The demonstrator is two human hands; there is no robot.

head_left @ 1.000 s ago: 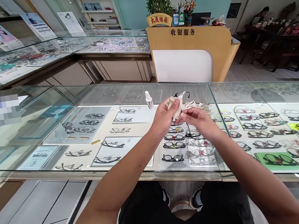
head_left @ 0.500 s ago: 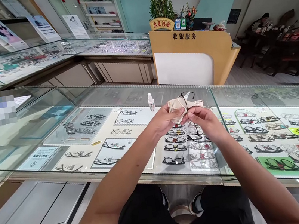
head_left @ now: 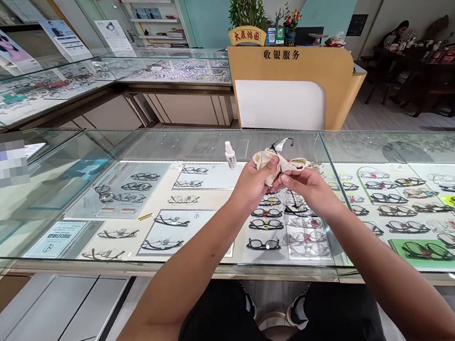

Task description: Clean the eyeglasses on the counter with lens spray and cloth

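Observation:
A beige cloth (head_left: 262,158) is bunched in my left hand (head_left: 255,180), whose thumb presses it against a pair of dark-framed eyeglasses (head_left: 291,141). One temple of the glasses sticks up beyond the cloth, beside a pale tag, and another dark piece hangs below my fingers. My right hand (head_left: 308,185) pinches the glasses near the lower edge of the cloth; the lenses are covered. Just left of the cloth, a small white bottle (head_left: 230,155) stands upright on the glass counter.
Beneath the glass countertop (head_left: 186,126) lie rows of eyeglasses (head_left: 264,243) on trays. A wooden cashier desk (head_left: 292,62) with a plant (head_left: 245,3) stands beyond. More display cases (head_left: 168,70) line the back left. Someone sits by dark tables at far right.
The cloth and glasses have turned slightly in my hands. The dark frame piece that crossed the cloth is now mostly covered, and my right hand has moved slightly left and down.

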